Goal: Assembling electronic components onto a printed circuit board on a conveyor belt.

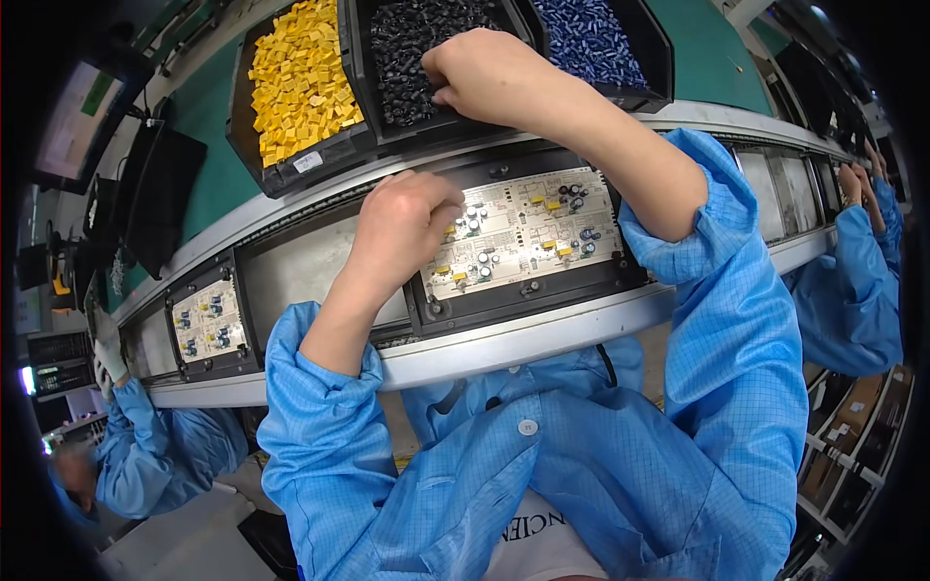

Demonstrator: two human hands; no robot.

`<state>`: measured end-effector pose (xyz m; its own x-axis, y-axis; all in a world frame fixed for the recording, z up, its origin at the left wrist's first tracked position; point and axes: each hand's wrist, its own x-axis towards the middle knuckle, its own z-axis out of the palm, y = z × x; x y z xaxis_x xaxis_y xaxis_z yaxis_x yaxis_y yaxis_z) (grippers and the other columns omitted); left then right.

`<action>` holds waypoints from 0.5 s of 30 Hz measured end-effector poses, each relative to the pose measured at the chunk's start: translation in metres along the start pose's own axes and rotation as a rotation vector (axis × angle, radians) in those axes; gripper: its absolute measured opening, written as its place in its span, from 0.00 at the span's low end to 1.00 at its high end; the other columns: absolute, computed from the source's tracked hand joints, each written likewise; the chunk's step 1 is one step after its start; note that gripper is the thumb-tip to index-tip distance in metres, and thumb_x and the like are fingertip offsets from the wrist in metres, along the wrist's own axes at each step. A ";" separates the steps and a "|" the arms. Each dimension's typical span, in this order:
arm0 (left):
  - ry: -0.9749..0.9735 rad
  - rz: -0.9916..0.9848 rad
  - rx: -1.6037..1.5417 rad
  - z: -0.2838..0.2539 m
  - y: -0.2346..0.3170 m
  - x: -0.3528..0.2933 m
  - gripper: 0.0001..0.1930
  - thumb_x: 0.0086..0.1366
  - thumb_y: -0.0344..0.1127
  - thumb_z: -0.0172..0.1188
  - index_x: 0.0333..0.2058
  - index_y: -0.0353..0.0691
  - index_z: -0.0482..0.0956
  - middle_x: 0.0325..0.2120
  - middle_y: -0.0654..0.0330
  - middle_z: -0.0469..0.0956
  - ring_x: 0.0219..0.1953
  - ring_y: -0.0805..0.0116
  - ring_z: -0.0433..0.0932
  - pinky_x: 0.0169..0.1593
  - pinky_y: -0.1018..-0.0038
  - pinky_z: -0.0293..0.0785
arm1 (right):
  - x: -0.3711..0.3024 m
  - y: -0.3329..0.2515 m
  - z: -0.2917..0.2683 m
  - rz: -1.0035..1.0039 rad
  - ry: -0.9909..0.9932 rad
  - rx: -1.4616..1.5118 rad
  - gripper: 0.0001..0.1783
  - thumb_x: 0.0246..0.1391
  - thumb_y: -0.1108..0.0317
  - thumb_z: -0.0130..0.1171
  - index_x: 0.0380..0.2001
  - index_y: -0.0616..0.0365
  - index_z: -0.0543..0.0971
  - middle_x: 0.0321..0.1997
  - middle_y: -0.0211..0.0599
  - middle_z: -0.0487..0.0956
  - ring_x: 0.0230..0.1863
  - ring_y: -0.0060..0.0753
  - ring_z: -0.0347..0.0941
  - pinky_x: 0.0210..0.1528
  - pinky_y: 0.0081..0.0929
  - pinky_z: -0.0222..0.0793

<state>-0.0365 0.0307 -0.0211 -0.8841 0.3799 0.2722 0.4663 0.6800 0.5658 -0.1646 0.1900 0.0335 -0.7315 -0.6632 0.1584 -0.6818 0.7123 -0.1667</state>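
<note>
A pale circuit board lies in a black carrier frame in front of me, fitted with yellow block parts and small round capacitors. Over its left end is my left hand, fingers curled together and slightly blurred; anything in them is hidden. My right hand reaches across the board into a black bin of small black cylindrical parts. Its thumb and fingers are bent together at the parts, and what they grip is too small to make out.
Bins of yellow block parts and blue cylindrical parts flank the middle one. Another board sits further left on the metal-railed line. Co-workers in blue work at the left and right. A monitor stands far left.
</note>
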 end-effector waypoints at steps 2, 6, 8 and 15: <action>0.006 0.016 0.001 0.001 -0.001 0.001 0.03 0.53 0.28 0.67 0.27 0.39 0.83 0.27 0.57 0.80 0.34 0.54 0.79 0.41 0.62 0.74 | -0.006 0.000 0.002 0.002 0.044 0.017 0.10 0.52 0.68 0.62 0.36 0.61 0.82 0.33 0.47 0.83 0.38 0.52 0.81 0.44 0.42 0.77; -0.004 0.033 0.022 0.005 -0.003 0.001 0.03 0.52 0.28 0.67 0.27 0.40 0.83 0.26 0.57 0.80 0.34 0.55 0.78 0.41 0.62 0.74 | -0.024 -0.002 -0.006 -0.052 0.250 0.150 0.09 0.53 0.68 0.59 0.35 0.62 0.81 0.30 0.46 0.82 0.34 0.50 0.80 0.40 0.40 0.76; 0.011 0.076 0.027 0.006 -0.004 0.001 0.04 0.52 0.27 0.67 0.28 0.40 0.83 0.26 0.58 0.80 0.33 0.55 0.78 0.41 0.63 0.73 | -0.042 -0.004 -0.018 -0.064 0.267 0.251 0.09 0.54 0.68 0.59 0.35 0.62 0.80 0.29 0.46 0.81 0.32 0.48 0.80 0.38 0.38 0.75; 0.011 0.162 0.087 0.001 0.008 0.003 0.06 0.52 0.25 0.67 0.31 0.38 0.84 0.30 0.58 0.81 0.34 0.57 0.79 0.41 0.64 0.74 | -0.117 0.023 -0.033 0.040 0.136 0.843 0.06 0.58 0.70 0.57 0.32 0.62 0.77 0.22 0.26 0.72 0.24 0.14 0.67 0.25 0.17 0.62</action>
<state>-0.0350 0.0377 -0.0164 -0.7973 0.4821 0.3632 0.6031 0.6622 0.4447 -0.0945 0.2910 0.0435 -0.7850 -0.5698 0.2431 -0.4686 0.2894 -0.8347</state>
